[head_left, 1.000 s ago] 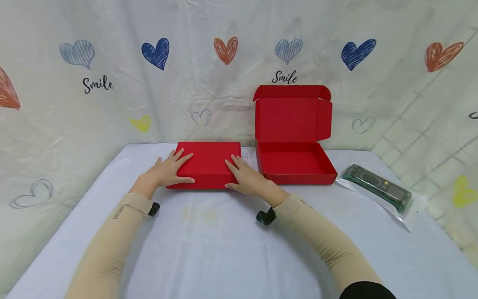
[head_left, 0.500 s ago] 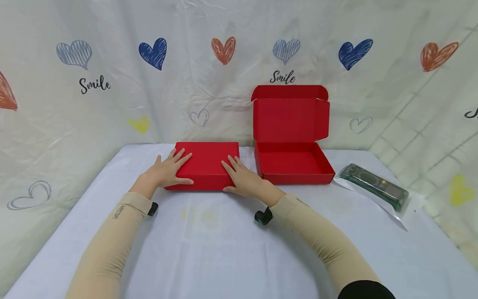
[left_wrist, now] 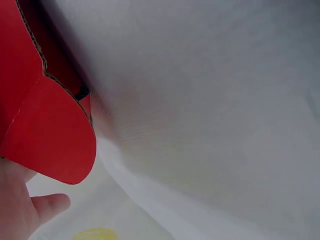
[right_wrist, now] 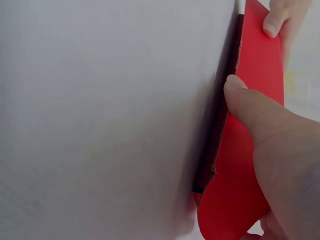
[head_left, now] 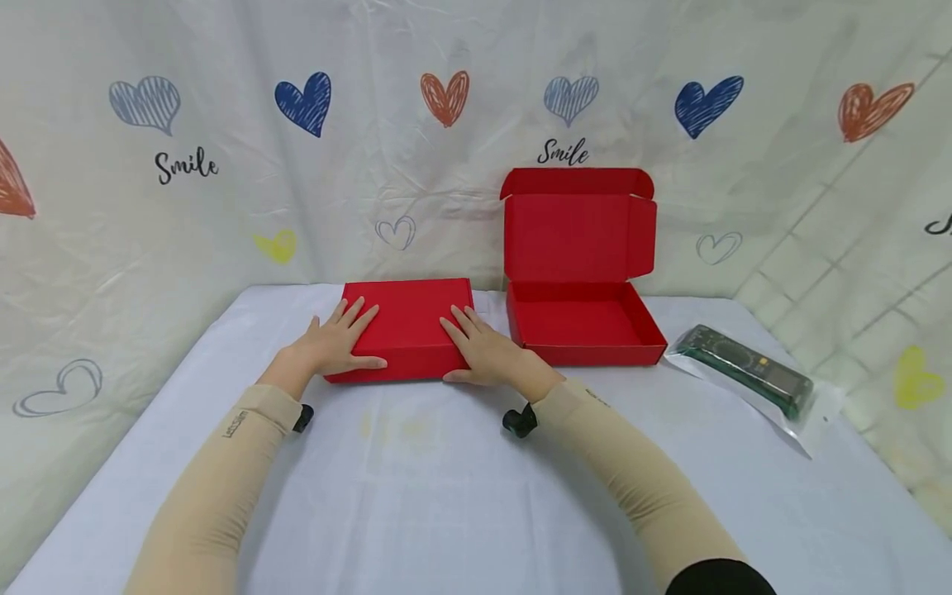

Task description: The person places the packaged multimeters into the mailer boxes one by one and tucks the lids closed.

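A red cardboard box point(head_left: 409, 314) lies on the table with its lid down, left of centre in the head view. My left hand point(head_left: 330, 343) rests on its left end, fingers spread over the top and thumb along the front. On the right end lies my right hand point(head_left: 491, 351), fingers spread over the top. In the right wrist view my right thumb presses the front flap point(right_wrist: 235, 150), which hangs outside the box, its lower edge showing. A rounded ear of that flap point(left_wrist: 57, 130) sticks out in the left wrist view.
Just right of it stands a second red box point(head_left: 591, 356), lid raised, nothing visible inside. A dark green item in a clear and white plastic bag point(head_left: 747, 372) lies farther right. A white cloth point(head_left: 446, 512) covers the table, and a sheet printed with hearts hangs behind.
The lidded box has shifted slightly left and turned a little, both hands going with it. The second box and the bagged item stay where they were; the head view has swung slightly.
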Demonstrator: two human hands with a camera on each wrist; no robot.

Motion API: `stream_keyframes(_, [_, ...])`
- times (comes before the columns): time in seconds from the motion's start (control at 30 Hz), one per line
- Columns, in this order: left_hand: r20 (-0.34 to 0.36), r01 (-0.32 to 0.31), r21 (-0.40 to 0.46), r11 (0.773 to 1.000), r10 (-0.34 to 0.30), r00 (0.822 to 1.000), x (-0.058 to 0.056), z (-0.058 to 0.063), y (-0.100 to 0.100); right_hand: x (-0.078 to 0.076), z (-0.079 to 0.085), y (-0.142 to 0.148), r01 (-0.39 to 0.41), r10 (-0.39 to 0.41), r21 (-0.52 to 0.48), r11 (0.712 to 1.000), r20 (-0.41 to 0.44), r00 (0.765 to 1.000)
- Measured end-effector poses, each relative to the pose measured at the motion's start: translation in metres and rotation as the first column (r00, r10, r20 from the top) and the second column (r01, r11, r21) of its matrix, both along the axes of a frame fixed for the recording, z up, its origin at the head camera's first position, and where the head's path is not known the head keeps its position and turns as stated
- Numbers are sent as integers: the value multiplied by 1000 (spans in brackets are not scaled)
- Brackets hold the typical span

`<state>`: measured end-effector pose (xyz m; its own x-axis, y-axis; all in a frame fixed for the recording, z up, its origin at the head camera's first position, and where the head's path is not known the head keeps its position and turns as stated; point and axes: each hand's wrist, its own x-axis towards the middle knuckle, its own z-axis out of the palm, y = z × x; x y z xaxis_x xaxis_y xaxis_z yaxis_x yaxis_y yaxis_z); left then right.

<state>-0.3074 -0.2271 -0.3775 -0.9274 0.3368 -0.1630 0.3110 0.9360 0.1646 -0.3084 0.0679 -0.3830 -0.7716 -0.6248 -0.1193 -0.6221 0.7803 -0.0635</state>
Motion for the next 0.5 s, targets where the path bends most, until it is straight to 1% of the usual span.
stream_keyframes(0.37, [20,-15,17,1000,15,1000,0,0,-1,0,-2,-1,-3,3,-35,999,4,1000])
stream_keyframes(0.5, [34,-13,29,999,12,999,0,0,0,0,-2,1,14,-12,-65,998,37,999])
